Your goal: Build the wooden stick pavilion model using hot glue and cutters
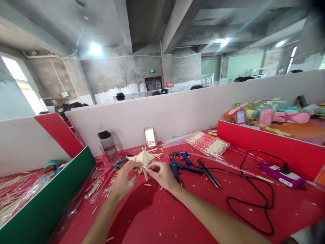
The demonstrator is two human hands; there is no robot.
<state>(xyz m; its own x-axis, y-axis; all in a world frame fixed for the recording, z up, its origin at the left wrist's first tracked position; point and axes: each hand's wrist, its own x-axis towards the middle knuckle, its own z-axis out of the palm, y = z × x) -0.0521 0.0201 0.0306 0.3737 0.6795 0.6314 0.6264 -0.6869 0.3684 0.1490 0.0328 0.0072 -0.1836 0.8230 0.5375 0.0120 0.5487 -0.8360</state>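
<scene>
A small model of pale wooden sticks [144, 158], with a peaked roof-like top and pointed corners, is held up over the red tabletop. My left hand [126, 178] grips its left side, thumb and fingers closed at the lower edge. From the right, my right hand [161, 173] pinches at the front of the model beside a stick that points down. Whether a separate small piece sits between those fingertips I cannot tell. Just right of my right hand lie blue cutting pliers [174, 168] and a blue glue gun [183, 156]. Green-handled pliers [121, 162] rest behind my left hand.
A dark bottle [108, 145] and a phone [150, 137] stand by the white partition [172, 110]. Bundled sticks [208, 144] lie at back right. A utility knife [209, 174], looping black cord [245, 200] and purple power strip [282, 175] are rightward. A green divider [53, 200] bounds the left.
</scene>
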